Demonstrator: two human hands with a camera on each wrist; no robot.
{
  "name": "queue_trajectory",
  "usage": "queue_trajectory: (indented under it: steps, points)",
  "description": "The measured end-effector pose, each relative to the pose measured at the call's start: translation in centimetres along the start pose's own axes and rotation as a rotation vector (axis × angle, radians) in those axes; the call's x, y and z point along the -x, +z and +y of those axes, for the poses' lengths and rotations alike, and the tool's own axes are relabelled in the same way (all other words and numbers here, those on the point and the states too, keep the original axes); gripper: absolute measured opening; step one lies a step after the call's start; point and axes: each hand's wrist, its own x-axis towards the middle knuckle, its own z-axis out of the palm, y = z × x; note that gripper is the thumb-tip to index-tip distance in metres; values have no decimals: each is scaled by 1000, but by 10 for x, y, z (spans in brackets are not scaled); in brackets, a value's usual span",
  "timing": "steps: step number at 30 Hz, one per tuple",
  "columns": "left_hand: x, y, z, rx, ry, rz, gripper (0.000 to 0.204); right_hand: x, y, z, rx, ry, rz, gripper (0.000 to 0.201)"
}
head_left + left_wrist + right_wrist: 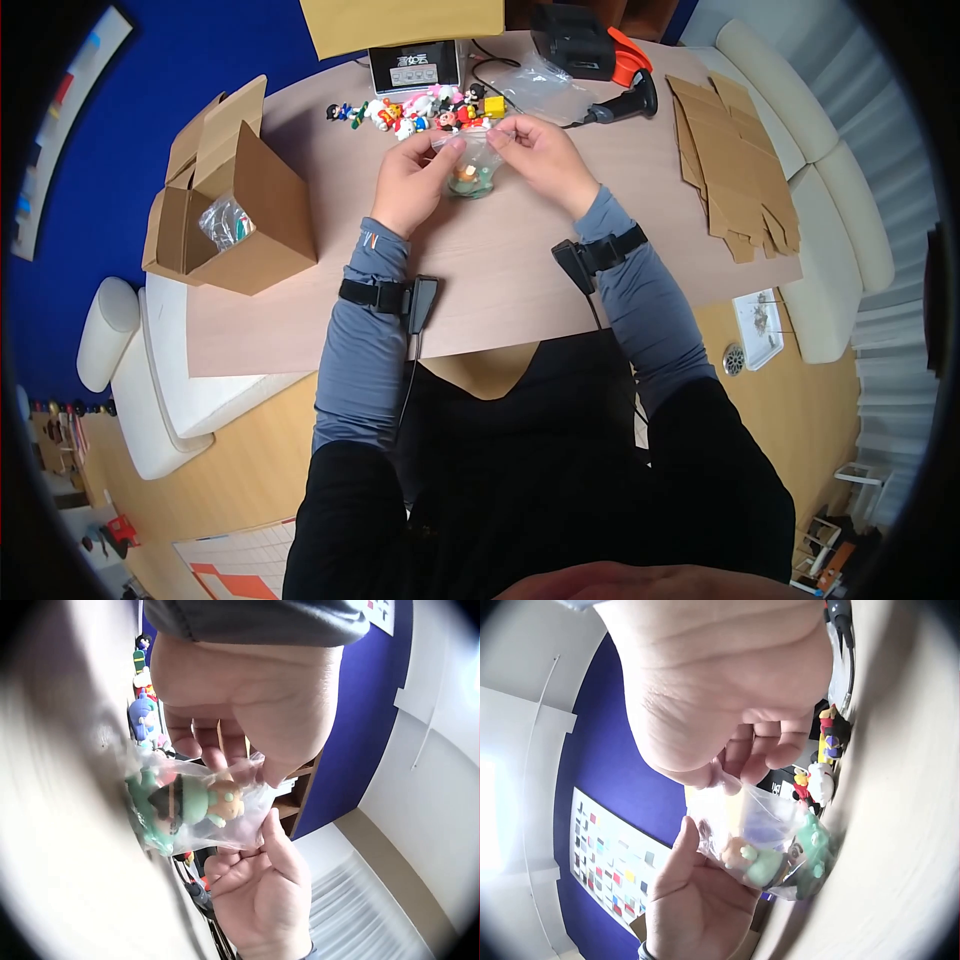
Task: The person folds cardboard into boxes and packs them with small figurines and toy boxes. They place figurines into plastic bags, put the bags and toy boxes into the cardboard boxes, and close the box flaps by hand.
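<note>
A small clear plastic bag [468, 172] hangs between both hands over the table, with toy figures [196, 802] in green and tan inside it. My left hand [412, 178] pinches one upper corner of the bag between thumb and fingers. The opposite upper corner is pinched by my right hand [545, 160]. In the right wrist view, the bag's bottom, with a green figure [814, 851], comes down close to the tabletop. Just beyond the bag lies a pile of small colourful toy figures [440, 105].
An open cardboard box [275, 215] with a plastic-wrapped item [227, 222] inside stands at the left. Flattened cardboard [735, 165] lies at the right. A barcode scanner [625, 103], an empty clear plastic bag [540, 90] and a black-and-white printer-like box [415, 68] are at the back.
</note>
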Motion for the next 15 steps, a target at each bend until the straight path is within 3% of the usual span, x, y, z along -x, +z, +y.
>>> queue_trajectory:
  steps: [4, 15]
  points:
    - [0, -1, 5, 83, 12, -5, 23, 0, -1, 3, 34, -95, 47, 14]
    - [1, -1, 7, 21, 8, 1, 22, 1, 4, -4, -64, -68, 9, 17]
